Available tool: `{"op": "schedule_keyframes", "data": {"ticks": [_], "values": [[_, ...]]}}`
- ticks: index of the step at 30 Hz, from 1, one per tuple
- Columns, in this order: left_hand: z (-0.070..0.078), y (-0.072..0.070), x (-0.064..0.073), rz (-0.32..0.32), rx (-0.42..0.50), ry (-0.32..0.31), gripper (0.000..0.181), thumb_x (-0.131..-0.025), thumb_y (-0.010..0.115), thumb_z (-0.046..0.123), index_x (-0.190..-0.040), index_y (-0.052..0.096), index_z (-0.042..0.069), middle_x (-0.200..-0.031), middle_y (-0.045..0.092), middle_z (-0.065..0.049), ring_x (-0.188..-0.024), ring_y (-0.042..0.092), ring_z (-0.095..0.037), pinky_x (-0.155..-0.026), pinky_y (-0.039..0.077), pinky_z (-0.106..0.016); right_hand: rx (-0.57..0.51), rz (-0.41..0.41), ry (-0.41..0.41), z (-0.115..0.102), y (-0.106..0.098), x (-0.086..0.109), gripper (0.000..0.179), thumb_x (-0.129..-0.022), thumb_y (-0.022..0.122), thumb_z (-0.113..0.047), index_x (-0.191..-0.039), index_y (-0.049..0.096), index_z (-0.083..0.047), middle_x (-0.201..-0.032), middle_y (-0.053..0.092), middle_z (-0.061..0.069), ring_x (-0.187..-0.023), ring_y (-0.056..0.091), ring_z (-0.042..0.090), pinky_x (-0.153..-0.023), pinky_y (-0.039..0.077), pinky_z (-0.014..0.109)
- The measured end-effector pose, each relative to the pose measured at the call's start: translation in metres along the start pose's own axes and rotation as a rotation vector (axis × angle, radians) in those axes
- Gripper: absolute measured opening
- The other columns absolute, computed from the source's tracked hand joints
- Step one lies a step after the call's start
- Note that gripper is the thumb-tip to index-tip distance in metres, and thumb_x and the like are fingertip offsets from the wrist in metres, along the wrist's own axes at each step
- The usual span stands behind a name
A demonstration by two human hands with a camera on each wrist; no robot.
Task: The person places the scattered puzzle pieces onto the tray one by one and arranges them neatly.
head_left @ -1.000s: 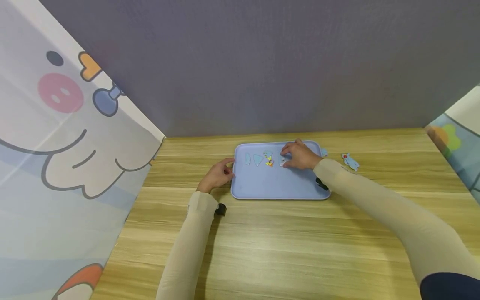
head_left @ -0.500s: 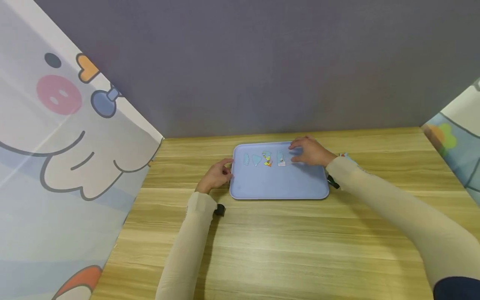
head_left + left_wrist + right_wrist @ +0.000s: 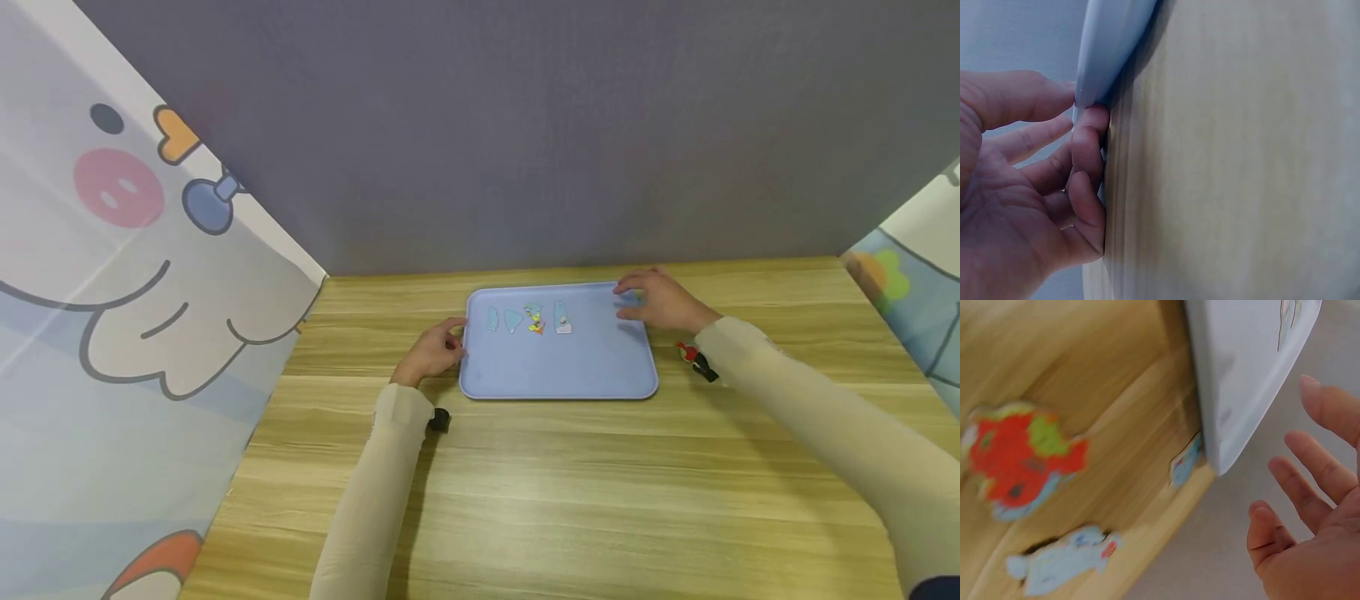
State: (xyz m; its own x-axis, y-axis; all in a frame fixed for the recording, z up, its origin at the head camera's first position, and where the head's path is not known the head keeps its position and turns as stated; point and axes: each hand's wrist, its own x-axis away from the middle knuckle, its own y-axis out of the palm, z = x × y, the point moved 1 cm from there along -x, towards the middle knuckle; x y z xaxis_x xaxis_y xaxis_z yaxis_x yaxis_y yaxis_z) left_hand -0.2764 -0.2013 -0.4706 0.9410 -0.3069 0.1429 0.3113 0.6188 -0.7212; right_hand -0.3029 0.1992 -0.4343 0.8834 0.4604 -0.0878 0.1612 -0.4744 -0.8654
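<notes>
A pale blue tray (image 3: 558, 367) lies on the table. My left hand (image 3: 431, 352) holds its left rim; in the left wrist view the thumb lies against the rim and curled fingers (image 3: 1088, 147) meet the tray's edge near the table. On the tray sit a narrow light blue piece (image 3: 492, 317), a triangular blue piece (image 3: 513, 320), a yellow-orange piece (image 3: 535, 320) and a blue-and-white piece (image 3: 562, 317), like flat puzzle pieces. My right hand (image 3: 660, 300) hovers over the tray's right back corner, fingers spread and holding nothing.
Right of the tray, on the wooden table (image 3: 525, 483), lie a red-and-green piece (image 3: 1019, 459), a light blue piece (image 3: 1063, 559) and a small blue piece (image 3: 1185, 461) beside the tray edge. A grey wall (image 3: 510, 142) rises behind the table.
The right hand has let go of the blue-and-white piece on the tray and moved right to the tray's right edge. The left hand stays at the left rim.
</notes>
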Motion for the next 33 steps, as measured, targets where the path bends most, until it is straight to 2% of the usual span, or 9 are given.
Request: {"op": "schedule_keyframes", "data": {"ticks": [6,14,21,24,33], "values": [[0.0,0.0,-0.001,-0.002,-0.013,0.01,0.056,-0.086,0.064,0.006,-0.139,0.044,0.007,-0.088,0.06,-0.009,-0.081,0.056,-0.022,-0.073,0.047,-0.034,-0.003,0.012,0.005,0.012,-0.008,0.013,0.039,-0.08,0.075,-0.009,-0.113,0.063,0.007,-0.121,0.054,0.026,-0.116,0.043,0.043,-0.104,0.015,0.051],[0.0,0.0,-0.001,-0.005,0.0,0.009,0.056,-0.087,0.063,0.006,-0.139,0.044,0.007,-0.089,0.06,-0.01,-0.081,0.056,-0.022,-0.072,0.047,-0.034,-0.057,0.033,0.076,0.026,-0.011,0.028,0.038,-0.08,0.074,-0.008,-0.112,0.062,0.009,-0.12,0.054,0.029,-0.112,0.039,0.045,-0.094,0.026,0.053],[0.0,0.0,-0.001,-0.002,-0.003,0.002,0.056,-0.087,0.063,0.007,-0.14,0.044,0.007,-0.09,0.06,-0.01,-0.082,0.056,-0.022,-0.072,0.047,-0.034,-0.024,0.045,0.016,0.033,-0.005,0.028,0.027,-0.082,0.07,-0.003,-0.105,0.065,0.011,-0.112,0.059,0.03,-0.104,0.05,0.043,-0.09,0.023,0.049],[0.0,0.0,0.0,-0.002,-0.001,-0.004,0.056,-0.087,0.063,0.007,-0.14,0.044,0.008,-0.09,0.06,-0.01,-0.082,0.056,-0.022,-0.073,0.047,-0.033,-0.007,0.04,0.016,0.034,-0.003,0.028,0.026,-0.084,0.067,-0.001,-0.107,0.064,0.012,-0.111,0.059,0.029,-0.104,0.052,0.042,-0.09,0.023,0.049],[0.003,-0.001,0.0,-0.008,-0.006,-0.008,0.056,-0.087,0.063,0.007,-0.14,0.043,0.008,-0.09,0.06,-0.01,-0.081,0.056,-0.022,-0.071,0.047,-0.033,0.055,-0.065,0.152,0.038,-0.002,0.029,0.036,-0.088,0.063,-0.012,-0.119,0.06,0.008,-0.111,0.053,0.027,-0.099,0.042,0.039,-0.08,0.028,0.046]]}}
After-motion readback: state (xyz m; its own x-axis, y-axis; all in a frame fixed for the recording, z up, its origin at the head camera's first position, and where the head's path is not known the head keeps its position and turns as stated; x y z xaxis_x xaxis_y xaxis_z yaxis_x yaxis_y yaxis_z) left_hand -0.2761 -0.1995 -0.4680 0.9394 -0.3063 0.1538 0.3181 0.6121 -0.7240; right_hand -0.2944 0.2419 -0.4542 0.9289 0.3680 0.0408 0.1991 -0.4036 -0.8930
